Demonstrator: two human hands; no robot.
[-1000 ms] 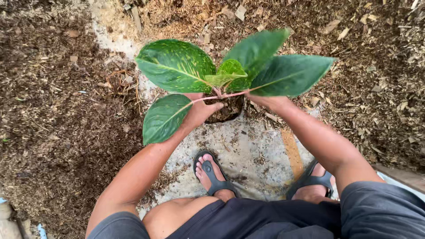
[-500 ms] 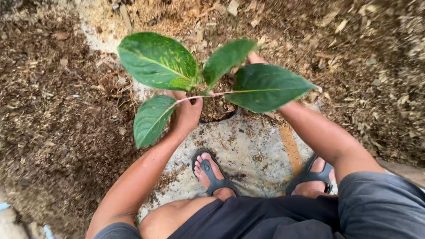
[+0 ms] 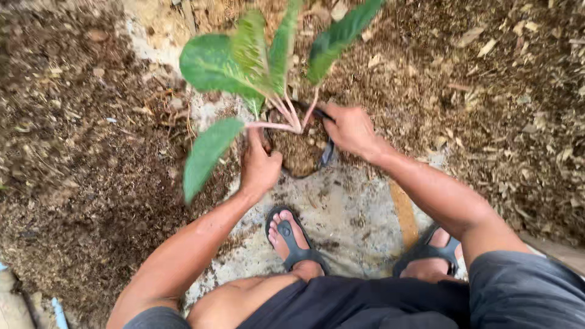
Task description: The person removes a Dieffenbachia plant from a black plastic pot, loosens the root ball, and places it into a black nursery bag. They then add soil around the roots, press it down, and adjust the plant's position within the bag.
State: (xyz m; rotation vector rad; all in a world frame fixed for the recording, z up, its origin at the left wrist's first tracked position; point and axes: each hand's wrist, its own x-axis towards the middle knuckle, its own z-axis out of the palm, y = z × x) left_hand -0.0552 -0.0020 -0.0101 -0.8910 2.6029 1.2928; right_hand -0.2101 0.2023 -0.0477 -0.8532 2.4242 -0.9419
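Note:
A small plant with several broad green leaves (image 3: 219, 64) and pale pink stems stands in a dark pot (image 3: 300, 152) filled with brown soil, set on the ground in front of me. My left hand (image 3: 259, 167) grips the pot's near left rim. My right hand (image 3: 350, 129) grips the far right rim. The plant leans away from me, its leaves blurred. One leaf (image 3: 204, 155) hangs out to the left of my left hand.
Heaps of dark compost (image 3: 79, 183) lie to the left, and lighter husk and wood-chip mulch (image 3: 493, 91) to the right and behind. A bare concrete patch (image 3: 353, 213) lies under the pot. My sandalled feet (image 3: 292, 234) are on it.
The plant has tipped away from me, so the leaves no longer cover the pot and its soil shows. Both hands now sit lower on the pot's rim.

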